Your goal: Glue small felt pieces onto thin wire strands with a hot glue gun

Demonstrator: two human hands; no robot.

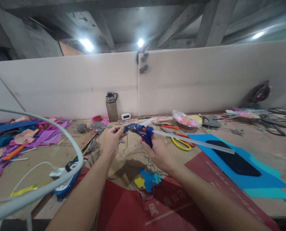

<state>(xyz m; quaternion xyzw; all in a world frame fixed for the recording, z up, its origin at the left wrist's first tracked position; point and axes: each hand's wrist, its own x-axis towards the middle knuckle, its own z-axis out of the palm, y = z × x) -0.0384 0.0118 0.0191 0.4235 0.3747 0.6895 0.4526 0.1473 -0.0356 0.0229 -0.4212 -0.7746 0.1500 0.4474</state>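
Above the cardboard-covered table point(61, 157), the right hand point(161, 153) grips a blue glue gun point(143, 131), fingers curled round its handle; the left hand point(111, 140) pinches at its nozzle.

bottle point(111, 106) by wall | yellow scissors point(181, 144) | blue sheet point(265, 182) | clock point(125, 116), perhaps

One blue glue gun point(143, 131), one clear glue stick point(193, 142), one water bottle point(111, 106), one white clock point(126, 116) and one pair of yellow-handled scissors point(181, 143) on the tabletop point(265, 152)
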